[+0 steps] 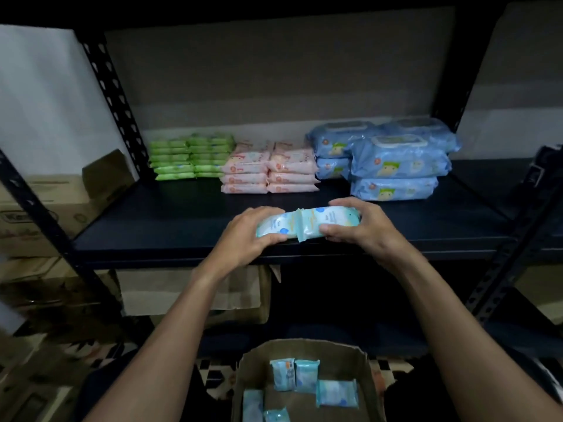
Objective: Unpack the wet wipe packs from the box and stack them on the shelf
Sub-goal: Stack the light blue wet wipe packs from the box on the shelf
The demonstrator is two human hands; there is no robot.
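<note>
Two pale-blue wet wipe packs (307,223) were gripped end to end, left hand (246,236) and right hand (362,226) each curled round one, over the front edge of the shelf (152,239). Beyond the hands stood two green stacks (192,156), two pink stacks (269,169) and five large blue packs (396,159), with bare board between. Below the forearms, the cardboard box (304,348) held five small packs (336,392).

My forearms (170,324) are showing bare from elbow to wrist, and so are my left hand (249,236) and right hand (356,226). I am wearing dark clothing (103,388) lower down, too dim to make out.
</note>
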